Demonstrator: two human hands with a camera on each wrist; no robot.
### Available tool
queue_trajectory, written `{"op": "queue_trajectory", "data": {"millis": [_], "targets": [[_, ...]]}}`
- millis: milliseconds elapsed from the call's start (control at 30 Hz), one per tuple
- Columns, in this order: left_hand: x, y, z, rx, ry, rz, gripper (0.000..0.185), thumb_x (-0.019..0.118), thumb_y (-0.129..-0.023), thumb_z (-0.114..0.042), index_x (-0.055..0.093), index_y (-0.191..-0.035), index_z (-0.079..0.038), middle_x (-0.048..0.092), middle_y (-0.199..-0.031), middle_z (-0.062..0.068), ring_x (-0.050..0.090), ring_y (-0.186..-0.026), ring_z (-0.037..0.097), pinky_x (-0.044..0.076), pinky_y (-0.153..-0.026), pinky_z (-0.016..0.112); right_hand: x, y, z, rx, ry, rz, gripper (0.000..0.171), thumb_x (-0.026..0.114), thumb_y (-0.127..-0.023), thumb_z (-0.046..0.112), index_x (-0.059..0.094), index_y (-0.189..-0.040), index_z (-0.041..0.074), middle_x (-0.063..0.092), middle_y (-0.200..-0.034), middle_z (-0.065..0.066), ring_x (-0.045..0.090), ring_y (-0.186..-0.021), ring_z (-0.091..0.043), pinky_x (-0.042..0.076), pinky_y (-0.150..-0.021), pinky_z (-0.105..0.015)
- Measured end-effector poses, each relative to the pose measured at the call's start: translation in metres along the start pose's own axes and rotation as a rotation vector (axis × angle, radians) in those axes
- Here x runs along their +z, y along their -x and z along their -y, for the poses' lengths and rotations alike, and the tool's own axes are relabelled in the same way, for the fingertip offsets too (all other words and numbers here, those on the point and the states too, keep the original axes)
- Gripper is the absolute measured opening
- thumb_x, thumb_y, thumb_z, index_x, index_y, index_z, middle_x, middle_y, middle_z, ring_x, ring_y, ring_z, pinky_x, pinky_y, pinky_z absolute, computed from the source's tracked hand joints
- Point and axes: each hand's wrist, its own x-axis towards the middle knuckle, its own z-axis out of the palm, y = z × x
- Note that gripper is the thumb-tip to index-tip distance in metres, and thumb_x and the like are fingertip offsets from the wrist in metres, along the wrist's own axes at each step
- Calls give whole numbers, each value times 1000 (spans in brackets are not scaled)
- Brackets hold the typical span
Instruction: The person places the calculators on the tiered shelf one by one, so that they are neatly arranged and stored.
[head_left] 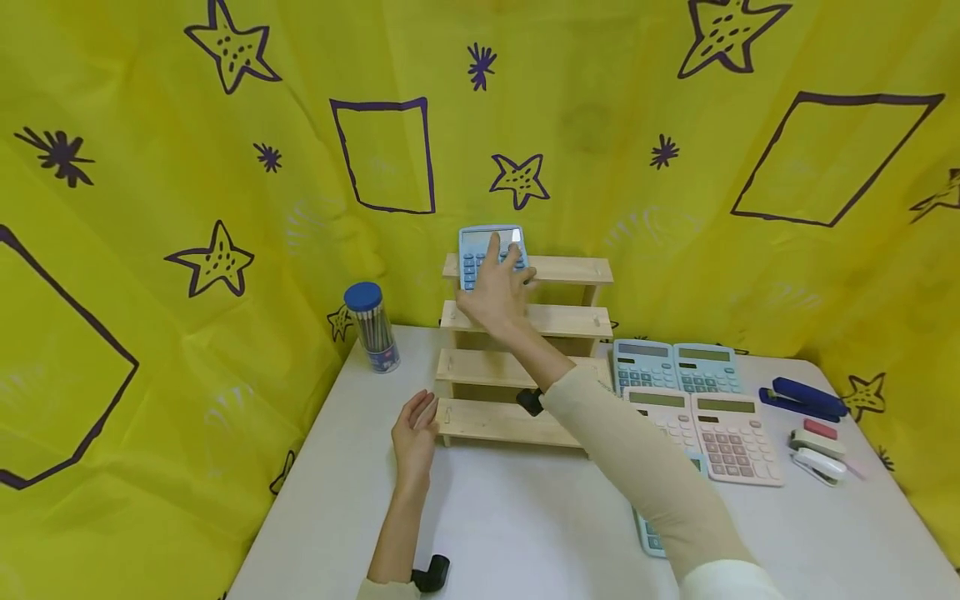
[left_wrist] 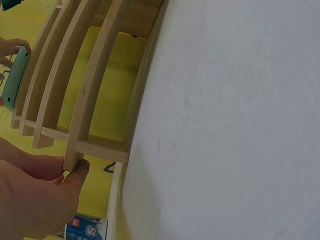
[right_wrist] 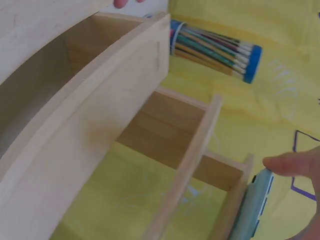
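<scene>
A four-step wooden display rack (head_left: 487,367) stands on the white table. On its top step a light blue calculator (head_left: 468,265) leans back, its display facing me. My right hand (head_left: 495,293) holds this calculator from the front, fingers spread over its keys and hiding part of them. In the right wrist view the thumb (right_wrist: 290,164) is at the edge of the calculator (right_wrist: 254,205), which lies close against the top board. My left hand (head_left: 414,435) is at the rack's lower left; the left wrist view shows its fingers (left_wrist: 77,175) pinching the end of a low board.
A blue-lidded jar of pencils (head_left: 372,329) stands left of the rack. To the right are blue calculators (head_left: 707,367), pink calculators (head_left: 738,442), another blue calculator (head_left: 649,533) partly under my sleeve, a navy stapler (head_left: 806,400) and small white stapler (head_left: 819,464). A yellow curtain (head_left: 600,125) hangs behind.
</scene>
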Motion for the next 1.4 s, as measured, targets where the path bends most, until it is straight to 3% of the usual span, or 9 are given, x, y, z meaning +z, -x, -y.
{"op": "queue_trajectory", "data": {"millis": [200, 400, 567, 867, 967, 1200, 1400], "targets": [[1, 0, 1, 3, -11, -8, 62, 46, -91, 20, 47, -150, 5, 52, -151, 26, 50, -142, 37, 43, -117, 40, 10, 0, -5, -27, -17, -77, 110, 82, -88, 47, 14, -166, 8, 19, -164, -32, 34, -135, -68, 29, -118, -71], [1, 0, 0, 19, -10, -15, 63, 45, -88, 23, 47, -149, 7, 51, -149, 30, 50, -142, 40, 50, -109, 27, -6, 18, -29, -49, -135, -83, 109, 82, -87, 50, 19, -166, 9, 22, -166, -28, 30, -147, -56, 31, -120, -66], [3, -1, 0, 34, -15, -28, 63, 46, -87, 24, 47, -148, 8, 53, -147, 30, 51, -140, 41, 53, -97, 18, -37, 57, -63, -92, -166, -72, 98, 80, -89, 49, 29, -163, 9, 28, -166, -22, 36, -147, -47, 38, -115, -67], [3, 0, 0, 23, -21, -27, 60, 47, -90, 22, 47, -149, 7, 54, -148, 27, 53, -139, 37, 49, -111, 34, -70, 143, -144, -98, -143, -35, 94, 80, -90, 45, 33, -161, 3, 32, -163, -27, 37, -144, -52, 39, -108, -74], [2, 0, 0, 21, -10, -20, 60, 46, -91, 22, 46, -149, 7, 53, -149, 28, 52, -141, 38, 45, -115, 39, -74, 168, -168, -89, -105, -21, 93, 81, -90, 43, 35, -158, -1, 35, -159, -30, 41, -140, -53, 42, -103, -75], [1, -1, -2, 27, -17, -35, 61, 46, -90, 23, 46, -149, 8, 53, -148, 29, 51, -141, 39, 45, -114, 38, -73, 220, -210, -37, 0, 31, 95, 88, -84, 35, 37, -155, -5, 37, -154, -34, 43, -134, -58, 44, -95, -79], [6, 1, -2, 7, 2, -42, 61, 45, -90, 23, 46, -149, 8, 52, -149, 30, 51, -141, 39, 44, -115, 37, -67, 257, -240, 83, 137, 164, 113, 92, -75, 46, 31, -156, -4, 32, -150, -42, 45, -122, -67, 49, -81, -80]]}}
